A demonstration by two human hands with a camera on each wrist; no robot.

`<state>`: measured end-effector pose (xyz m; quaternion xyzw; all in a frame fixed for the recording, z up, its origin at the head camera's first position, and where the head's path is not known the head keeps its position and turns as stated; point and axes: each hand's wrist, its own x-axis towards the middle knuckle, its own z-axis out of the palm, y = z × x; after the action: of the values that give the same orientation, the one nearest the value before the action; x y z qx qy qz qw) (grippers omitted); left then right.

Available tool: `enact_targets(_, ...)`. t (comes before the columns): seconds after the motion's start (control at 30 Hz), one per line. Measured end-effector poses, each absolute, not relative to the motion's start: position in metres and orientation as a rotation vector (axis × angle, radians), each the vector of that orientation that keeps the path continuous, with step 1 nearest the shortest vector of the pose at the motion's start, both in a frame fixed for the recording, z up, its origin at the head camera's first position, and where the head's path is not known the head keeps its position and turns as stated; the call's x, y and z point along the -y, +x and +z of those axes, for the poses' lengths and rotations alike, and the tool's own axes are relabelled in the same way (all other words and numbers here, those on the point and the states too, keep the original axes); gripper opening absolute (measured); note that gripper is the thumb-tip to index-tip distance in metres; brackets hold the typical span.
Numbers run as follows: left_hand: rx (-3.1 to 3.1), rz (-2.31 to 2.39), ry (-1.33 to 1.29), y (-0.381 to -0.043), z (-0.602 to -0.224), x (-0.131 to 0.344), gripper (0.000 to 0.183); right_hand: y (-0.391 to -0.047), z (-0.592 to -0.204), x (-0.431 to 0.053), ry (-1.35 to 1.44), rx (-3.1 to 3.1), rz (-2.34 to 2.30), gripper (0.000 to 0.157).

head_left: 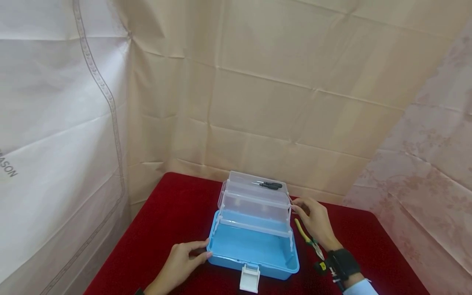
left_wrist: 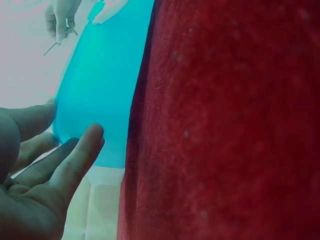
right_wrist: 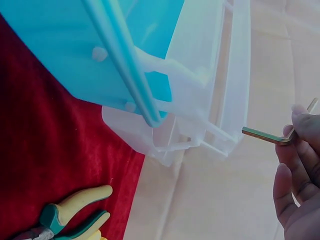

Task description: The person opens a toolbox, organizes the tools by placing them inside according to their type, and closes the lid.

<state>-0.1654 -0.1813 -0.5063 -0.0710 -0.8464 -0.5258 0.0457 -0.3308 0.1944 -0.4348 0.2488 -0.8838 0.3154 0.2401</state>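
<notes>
A blue toolbox [head_left: 271, 273] stands with its translucent trays [head_left: 258, 203] folded out at the back. My left hand [head_left: 178, 261] grips its left front corner between thumb and fingers. Beside the trays' right end, my right hand [head_left: 313, 219] pinches a bent brass-coloured hex key [right_wrist: 265, 136]. In the right wrist view the hex key is apart from the trays. Small black-handled screwdrivers [head_left: 271, 186] lie in the top tray. Pliers [head_left: 303, 233] with yellow and green handles rest on the cloth right of the toolbox, below my right hand.
A white latch [head_left: 250, 279] hangs down at the toolbox front. Near the right wrist lies a black and yellow object [head_left: 321, 267], partly hidden. Red cloth [head_left: 177, 209] covers the table, and creased beige sheeting [head_left: 265, 114] rises behind it.
</notes>
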Motion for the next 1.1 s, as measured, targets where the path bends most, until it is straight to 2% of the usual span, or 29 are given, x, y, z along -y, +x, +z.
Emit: enact_targets(1.1,2.648,-1.586,-0.238,-0.172,-0.505,0.178,0.051,-0.347,-0.432,-0.181,0.742,2.345,0.901,0.016)
